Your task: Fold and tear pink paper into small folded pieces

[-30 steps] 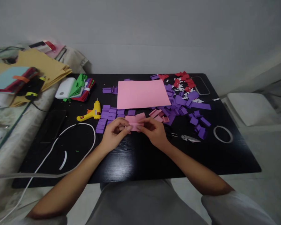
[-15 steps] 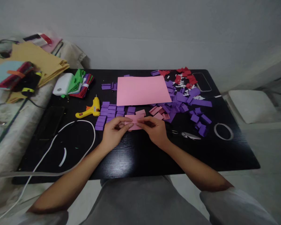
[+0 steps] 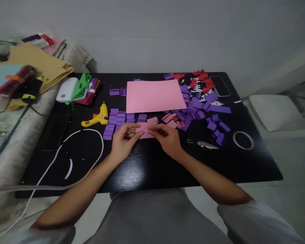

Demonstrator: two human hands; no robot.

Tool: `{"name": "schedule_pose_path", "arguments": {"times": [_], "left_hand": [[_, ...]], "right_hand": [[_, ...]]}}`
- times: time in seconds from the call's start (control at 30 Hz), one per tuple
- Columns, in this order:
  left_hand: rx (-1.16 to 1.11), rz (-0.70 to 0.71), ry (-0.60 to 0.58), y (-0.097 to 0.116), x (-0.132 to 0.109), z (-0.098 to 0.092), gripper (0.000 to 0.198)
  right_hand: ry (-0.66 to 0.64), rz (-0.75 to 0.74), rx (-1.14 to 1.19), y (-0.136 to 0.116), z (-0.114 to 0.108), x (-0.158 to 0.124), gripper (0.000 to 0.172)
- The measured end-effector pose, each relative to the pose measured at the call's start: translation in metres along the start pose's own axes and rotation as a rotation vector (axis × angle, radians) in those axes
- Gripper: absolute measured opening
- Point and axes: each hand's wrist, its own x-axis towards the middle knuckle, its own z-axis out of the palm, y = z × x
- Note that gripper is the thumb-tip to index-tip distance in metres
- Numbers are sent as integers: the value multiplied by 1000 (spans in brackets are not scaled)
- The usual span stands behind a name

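A small pink paper piece (image 3: 146,130) is pinched between my two hands above the black table. My left hand (image 3: 125,139) grips its left end with thumb and fingers. On the right end, my right hand (image 3: 168,139) closes with thumb and forefinger. Just beyond the hands lies a large pink sheet (image 3: 155,96). Folded pink pieces (image 3: 173,120) rest near its front edge. To the left, folded purple pieces (image 3: 114,118) lie in rows. More purple pieces (image 3: 197,107) are heaped on the right.
A yellow glue gun (image 3: 99,117) lies left with a white cable (image 3: 103,144) looping toward me. Scissors (image 3: 205,145) and a roll of tape (image 3: 243,140) are at the right. Red scraps (image 3: 205,81), a phone (image 3: 54,130) and bundled coloured paper (image 3: 85,89) also lie on the table (image 3: 157,169).
Both hands keep hold of the small pink paper piece, with the fingers barely shifted. The whole view has moved slightly.
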Motion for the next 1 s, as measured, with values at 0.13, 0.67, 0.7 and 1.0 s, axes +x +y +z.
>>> {"name": "schedule_pose_path", "arguments": {"times": [0.13,0.67,0.7,1.0], "left_hand": [[-10,-44,-14,1,1,1,18],[23,-66,-48,-5,-3,2,20],[14,-65,-58,-5,-3,2,21],[-39,-133,-50,0,1,2,30]], "right_hand": [[25,-3,-26,0,0,-1,22],[-54,32,57,3,4,-2,25],[-58,37,63,3,5,-2,26],[-26,99,132,-1,4,1,35]]}}
